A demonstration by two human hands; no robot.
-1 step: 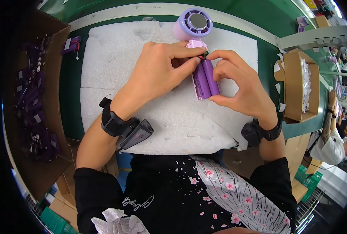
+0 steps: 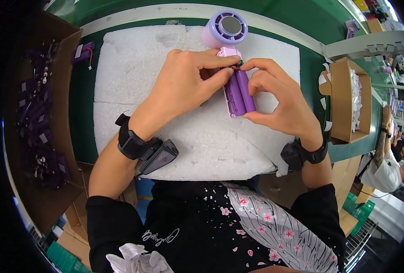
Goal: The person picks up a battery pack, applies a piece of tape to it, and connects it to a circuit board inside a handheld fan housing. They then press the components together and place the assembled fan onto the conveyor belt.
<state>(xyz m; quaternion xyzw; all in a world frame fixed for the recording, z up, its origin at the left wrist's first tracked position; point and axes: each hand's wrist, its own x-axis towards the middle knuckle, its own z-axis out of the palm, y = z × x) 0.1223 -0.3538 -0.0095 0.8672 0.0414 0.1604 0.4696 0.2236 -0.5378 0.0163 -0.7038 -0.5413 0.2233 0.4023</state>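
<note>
Fan (image 2: 229,52) barely shifted; left hand (image 2: 182,79) pinching it near wires (image 2: 234,68), right hand (image 2: 281,98) gripping batteries (image 2: 239,94).

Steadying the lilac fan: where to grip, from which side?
Probably the round head, from the far side: it is thick, uncovered and beyond both hands. The left hand partly covers the handle's upper end; the right hand spans the purple cells.
</note>
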